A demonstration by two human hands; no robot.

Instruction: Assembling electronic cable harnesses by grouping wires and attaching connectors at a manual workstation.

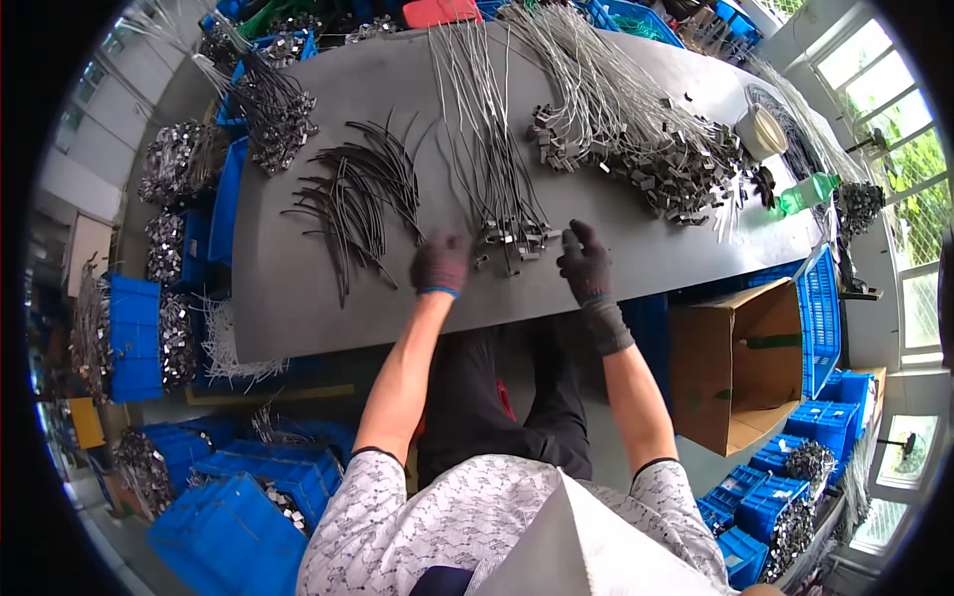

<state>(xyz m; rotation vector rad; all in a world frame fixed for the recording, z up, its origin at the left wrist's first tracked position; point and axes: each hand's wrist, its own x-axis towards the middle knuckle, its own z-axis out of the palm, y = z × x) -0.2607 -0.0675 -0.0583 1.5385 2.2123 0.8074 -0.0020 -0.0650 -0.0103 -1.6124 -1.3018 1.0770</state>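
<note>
A bundle of long cables [481, 119] with small metal-and-black end pieces [512, 234] lies down the middle of the grey table. My left hand [440, 264], in a dark glove, is smeared by motion just left of these ends; its fingers do not show clearly. My right hand [586, 264], gloved too, is at the right side of the ends, fingers bent together beside a small pale piece; what they hold is too small to make out. Left of my left hand lies a loose pile of short black tubes [348, 194].
A big heap of cables with metal ends [646, 164] covers the table's right half, near a green bottle [807, 194] and a pale bowl [761, 132]. An open cardboard box [730, 368] stands below the right edge. Blue crates [234, 526] crowd both sides.
</note>
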